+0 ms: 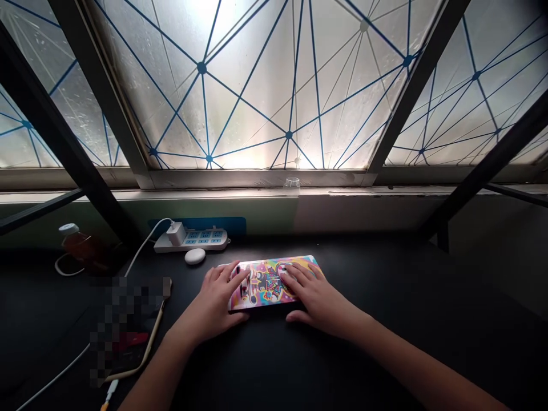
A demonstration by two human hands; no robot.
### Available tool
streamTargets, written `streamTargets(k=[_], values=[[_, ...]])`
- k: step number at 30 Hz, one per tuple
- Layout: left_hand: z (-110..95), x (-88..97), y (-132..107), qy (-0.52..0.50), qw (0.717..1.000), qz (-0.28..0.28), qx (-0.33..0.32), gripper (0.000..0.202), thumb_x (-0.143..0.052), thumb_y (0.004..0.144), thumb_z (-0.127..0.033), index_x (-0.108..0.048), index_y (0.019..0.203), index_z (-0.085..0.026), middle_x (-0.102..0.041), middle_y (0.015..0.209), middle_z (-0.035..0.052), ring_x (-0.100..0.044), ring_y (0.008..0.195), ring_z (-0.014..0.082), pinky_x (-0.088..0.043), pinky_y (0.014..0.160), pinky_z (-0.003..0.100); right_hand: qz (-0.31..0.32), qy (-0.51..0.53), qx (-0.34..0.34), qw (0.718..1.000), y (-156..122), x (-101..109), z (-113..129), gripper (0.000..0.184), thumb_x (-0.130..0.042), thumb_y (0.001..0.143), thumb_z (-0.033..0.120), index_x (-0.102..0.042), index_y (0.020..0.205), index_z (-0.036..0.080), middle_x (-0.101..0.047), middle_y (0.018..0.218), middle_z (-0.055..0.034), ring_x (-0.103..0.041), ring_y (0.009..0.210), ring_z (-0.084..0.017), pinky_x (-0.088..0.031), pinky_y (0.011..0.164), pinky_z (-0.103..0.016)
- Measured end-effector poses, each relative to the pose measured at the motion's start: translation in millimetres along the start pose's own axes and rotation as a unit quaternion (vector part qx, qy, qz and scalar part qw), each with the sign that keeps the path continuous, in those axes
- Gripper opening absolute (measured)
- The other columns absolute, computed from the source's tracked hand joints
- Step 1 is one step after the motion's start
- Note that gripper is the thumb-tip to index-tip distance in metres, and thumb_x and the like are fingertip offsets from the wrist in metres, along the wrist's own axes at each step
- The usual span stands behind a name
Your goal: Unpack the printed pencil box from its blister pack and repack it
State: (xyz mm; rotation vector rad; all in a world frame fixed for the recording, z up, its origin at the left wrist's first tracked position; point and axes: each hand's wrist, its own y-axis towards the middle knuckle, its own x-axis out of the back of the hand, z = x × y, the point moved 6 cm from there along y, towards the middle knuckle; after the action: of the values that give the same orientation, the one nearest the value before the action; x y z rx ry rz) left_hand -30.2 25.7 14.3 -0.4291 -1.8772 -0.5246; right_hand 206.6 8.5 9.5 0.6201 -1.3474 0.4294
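Note:
A flat, brightly printed box point(268, 281) with pink, yellow and blue cartoon art lies on the dark table in front of me. My left hand point(218, 302) rests on its left end, fingers stretched flat over the lid and thumb against the front edge. My right hand point(312, 297) lies on the right end the same way, fingers spread on top, thumb down at the front side. Neither hand lifts the box; both lie open on it.
A white power strip point(192, 240) with a plugged charger and cable sits by the wall, a small white oval object point(195, 256) before it. A bottle with dark liquid point(79, 245) stands far left. A phone-like device point(128, 325) lies left. A small clear cap point(291, 184) sits on the window sill.

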Motion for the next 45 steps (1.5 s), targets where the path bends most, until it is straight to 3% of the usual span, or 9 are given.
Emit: streamTargets(k=[3, 9, 14, 20, 23, 29, 32, 37, 45], values=[[-3.3, -7.9, 18.4, 0.011, 0.998, 0.056, 0.013, 0.114, -0.087, 0.063, -0.048, -0.030, 0.159, -0.028, -0.027, 0.166, 0.0191, -0.021, 0.152, 0.0445, -0.012, 0.116, 0.075, 0.018, 0.022, 0.050, 0.998, 26.7, -11.2, 30.4, 0.097, -0.072, 0.081, 0.066, -0.034, 0.158, 0.021, -0.036, 0.162, -0.0205, -0.031, 0.148, -0.045, -0.030, 0.115, -0.064], [-12.7, -12.4, 43.1, -0.023, 0.999, 0.040, -0.023, 0.107, -0.081, 0.062, -0.040, -0.033, 0.157, -0.030, -0.050, 0.151, 0.0139, -0.043, 0.140, 0.0389, -0.018, 0.119, 0.068, -0.001, 0.066, 0.118, 0.991, 66.2, -23.9, 64.9, 0.084, -0.065, 0.086, 0.066, -0.044, 0.151, 0.017, -0.043, 0.158, -0.0182, -0.028, 0.151, -0.038, -0.020, 0.122, -0.062], [-4.3, -20.3, 40.9, -0.028, 0.999, 0.026, -0.032, 0.103, -0.078, 0.067, -0.048, -0.032, 0.158, -0.029, -0.048, 0.155, 0.0124, -0.040, 0.143, 0.0379, -0.019, 0.120, 0.062, 0.021, 0.097, 0.100, 0.990, 43.0, -14.7, 36.6, 0.091, -0.063, 0.087, 0.068, -0.032, 0.159, 0.022, -0.037, 0.162, -0.0150, -0.031, 0.151, -0.035, -0.021, 0.122, -0.062], [-2.1, -17.6, 40.3, -0.017, 0.999, 0.039, -0.032, 0.103, -0.079, 0.069, -0.054, -0.033, 0.158, -0.028, -0.047, 0.156, 0.0122, -0.040, 0.144, 0.0365, -0.017, 0.122, 0.061, -0.078, 0.064, 0.007, 0.995, -14.3, 8.4, -36.3, 0.058, -0.068, 0.090, 0.051, -0.061, 0.141, 0.025, -0.063, 0.141, -0.0122, -0.053, 0.136, -0.038, -0.042, 0.112, -0.060], [-2.8, -15.8, 39.6, -0.009, 0.998, 0.046, -0.029, 0.098, -0.078, 0.070, -0.058, -0.038, 0.155, -0.031, -0.047, 0.156, 0.0114, -0.039, 0.145, 0.0380, -0.015, 0.122, 0.063, -0.129, 0.051, -0.010, 0.990, -25.8, 11.7, -52.8, 0.053, -0.072, 0.085, 0.053, -0.069, 0.129, 0.025, -0.071, 0.129, -0.0138, -0.062, 0.125, -0.039, -0.049, 0.105, -0.060], [-20.3, -29.2, 44.5, 0.010, 0.999, 0.040, -0.019, 0.091, -0.073, 0.079, -0.060, -0.036, 0.157, -0.029, -0.020, 0.169, 0.0145, -0.015, 0.155, 0.0405, -0.015, 0.120, 0.066, -0.095, 0.008, 0.018, 0.995, -1.3, -9.4, -27.0, 0.074, -0.070, 0.089, 0.047, -0.043, 0.154, 0.024, -0.048, 0.156, -0.0151, -0.037, 0.146, -0.041, -0.037, 0.114, -0.065], [-27.0, -35.0, 50.4, 0.007, 0.999, 0.037, -0.024, 0.086, -0.062, 0.086, -0.069, -0.034, 0.158, -0.029, -0.023, 0.168, 0.0145, -0.017, 0.155, 0.0399, -0.012, 0.120, 0.068, -0.081, -0.014, 0.019, 0.996, 14.7, -19.5, -14.6, 0.066, -0.062, 0.095, 0.035, -0.037, 0.156, 0.025, -0.041, 0.160, -0.0127, -0.033, 0.148, -0.041, -0.036, 0.113, -0.066], [-7.9, -26.1, 52.2, 0.003, 0.997, 0.066, -0.025, 0.076, -0.047, 0.094, -0.072, -0.032, 0.158, -0.033, -0.023, 0.168, 0.0078, -0.015, 0.156, 0.0356, -0.011, 0.122, 0.064, -0.091, -0.048, 0.033, 0.994, 26.0, -27.5, -9.5, 0.051, -0.049, 0.099, 0.019, -0.047, 0.150, 0.021, -0.047, 0.156, -0.0132, -0.042, 0.143, -0.040, -0.042, 0.110, -0.061], [12.8, -21.5, 53.9, -0.008, 0.997, 0.069, -0.027, 0.052, -0.035, 0.105, -0.057, -0.041, 0.153, -0.041, -0.028, 0.167, -0.0011, -0.019, 0.156, 0.0313, -0.016, 0.123, 0.059, -0.101, -0.068, 0.068, 0.990, 5.7, -15.9, -34.5, 0.044, -0.044, 0.100, 0.015, -0.058, 0.141, 0.024, -0.068, 0.128, -0.0130, -0.059, 0.122, -0.032, -0.050, 0.103, -0.052]])
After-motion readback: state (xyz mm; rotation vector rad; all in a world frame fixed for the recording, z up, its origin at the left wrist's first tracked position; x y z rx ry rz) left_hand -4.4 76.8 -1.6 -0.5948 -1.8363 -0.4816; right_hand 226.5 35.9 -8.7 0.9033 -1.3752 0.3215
